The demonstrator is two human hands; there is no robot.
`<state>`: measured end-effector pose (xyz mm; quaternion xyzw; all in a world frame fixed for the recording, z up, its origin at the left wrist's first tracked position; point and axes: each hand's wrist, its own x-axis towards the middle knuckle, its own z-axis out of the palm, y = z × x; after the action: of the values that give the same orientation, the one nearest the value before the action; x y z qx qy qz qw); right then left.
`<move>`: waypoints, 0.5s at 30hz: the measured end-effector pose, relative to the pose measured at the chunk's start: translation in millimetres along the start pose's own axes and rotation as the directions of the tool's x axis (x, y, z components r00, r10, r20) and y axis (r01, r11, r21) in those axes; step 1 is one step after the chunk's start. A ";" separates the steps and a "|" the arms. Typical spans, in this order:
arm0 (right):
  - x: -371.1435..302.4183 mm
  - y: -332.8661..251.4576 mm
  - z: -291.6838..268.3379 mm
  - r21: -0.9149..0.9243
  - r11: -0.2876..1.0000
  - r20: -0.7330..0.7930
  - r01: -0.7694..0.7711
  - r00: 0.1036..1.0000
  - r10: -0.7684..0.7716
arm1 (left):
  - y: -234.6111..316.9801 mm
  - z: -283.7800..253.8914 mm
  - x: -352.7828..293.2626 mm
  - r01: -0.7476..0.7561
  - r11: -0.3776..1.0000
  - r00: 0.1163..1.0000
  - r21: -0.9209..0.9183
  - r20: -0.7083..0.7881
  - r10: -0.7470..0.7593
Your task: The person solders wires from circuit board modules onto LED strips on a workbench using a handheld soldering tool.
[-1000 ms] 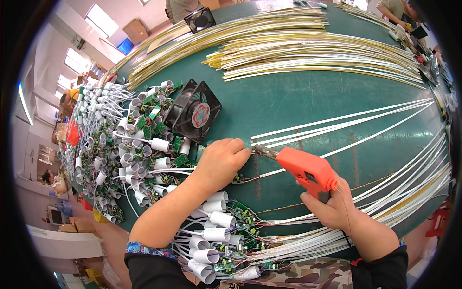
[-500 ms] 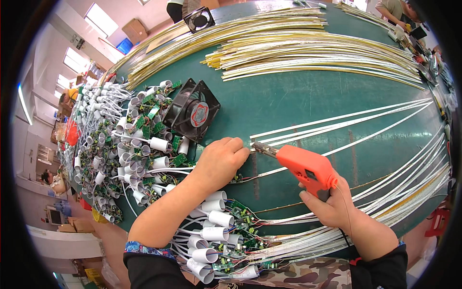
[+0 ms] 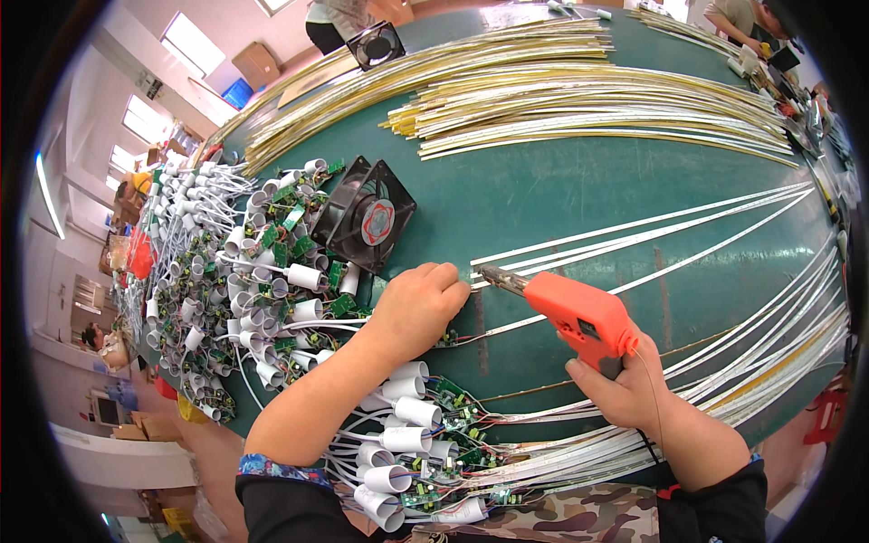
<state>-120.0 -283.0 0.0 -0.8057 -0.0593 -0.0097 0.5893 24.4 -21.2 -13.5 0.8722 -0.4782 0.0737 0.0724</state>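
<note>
My right hand point(image 3: 626, 385) is wrapped round the grip of an orange-red soldering gun point(image 3: 579, 312), a thin wire hanging from its rear. The gun's metal tip reaches the left ends of several narrow white LED strips point(image 3: 588, 242) lying on the green table. Right beside that tip, my left hand point(image 3: 418, 306) is pinched closed; whatever its fingers hold is hidden. Just below the left hand, a small green circuit board point(image 3: 447, 338) is wired to one strip. Nearer me lie white plastic lamp caps point(image 3: 405, 439) with cables and circuit boards, joined to a bundle of strips point(image 3: 579, 460).
A black fan point(image 3: 367, 217) stands beyond my left hand, next to a large heap of white caps and boards point(image 3: 244, 290). Long stacks of yellow-white strips point(image 3: 588, 100) lie across the far side. Another fan point(image 3: 376, 45) stands behind; a person point(image 3: 738, 23) works at the far right.
Both hands and the soldering gun keep nearly the same place, with the gun shifted very slightly right. The view has tilted slightly, and a person at the back shows more.
</note>
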 end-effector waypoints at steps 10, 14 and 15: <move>-3.8 -1.5 -4.6 -0.014 1.000 -0.031 0.019 0.999 -0.019 | 4.4 -0.9 3.7 0.047 0.996 0.998 -0.072 -0.027 -0.049; -3.9 -0.5 -4.8 0.015 1.000 -0.036 0.012 0.999 -0.011 | 1.5 0.3 2.9 0.052 0.986 0.994 -0.156 -0.089 -0.066; -3.9 0.1 -4.6 0.030 1.000 -0.039 0.008 0.999 -0.007 | 0.8 0.7 2.7 0.033 0.988 0.996 -0.150 -0.080 -0.045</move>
<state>-123.7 -287.8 0.9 -0.7961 -0.0510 -0.0266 0.6024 25.2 -23.9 -13.6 0.8697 -0.4617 0.0729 0.1585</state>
